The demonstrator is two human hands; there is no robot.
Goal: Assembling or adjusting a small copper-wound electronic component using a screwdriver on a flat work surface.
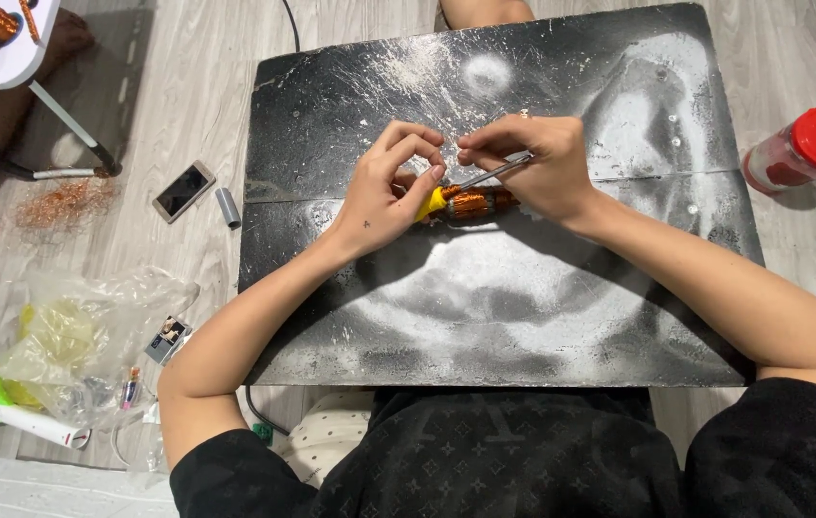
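Looking down from my head camera, my left hand (384, 197) pinches the yellow end of the copper-wound coil (470, 202) to steady it on the worn black board (484, 307), while my right hand (532, 173) grips slim metal tweezers (496, 171) angled at the windings, keeping both close for control.

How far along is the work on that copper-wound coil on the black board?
Done: the coil already carries copper winding and a yellow wrap at one end. In hand: the left hand steadies it while the right hand works thin metal tweezers at it. Left: cannot tell; the spot being worked is hidden by fingers.
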